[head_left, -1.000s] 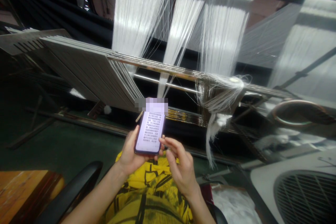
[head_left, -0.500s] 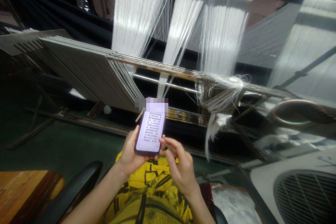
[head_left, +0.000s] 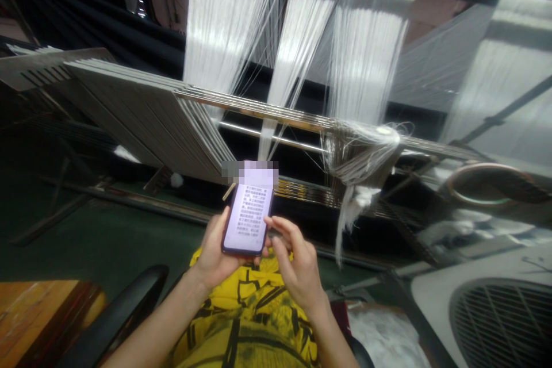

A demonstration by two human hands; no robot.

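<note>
A smartphone [head_left: 249, 213] lies tilted in my left hand [head_left: 215, 250], above my lap. Its lit screen carries lines of small text, and its top end is blurred out by blocks. My left fingers wrap beneath the phone, with some fingertips showing at its right edge. Close on the right, my right hand [head_left: 297, 261] has its index fingertip at the right edge of the screen. The thumb of that hand stands apart from the index finger, and nothing is held in it. Yellow cloth with black lines [head_left: 254, 310] covers my lap.
Sheets of white threads [head_left: 228, 29] hang beyond metal bars [head_left: 259, 112]. Grey frames [head_left: 142, 115] lean at left; a thread bundle [head_left: 366, 149] hangs at right. A wooden surface [head_left: 38, 316], black armrest [head_left: 125, 310] and grilled white machine [head_left: 431, 293] stand nearby.
My right index finger has moved slightly up along the screen's edge. The text on the screen has shifted a little upward, with another line at the bottom. My left hand keeps its grip.
</note>
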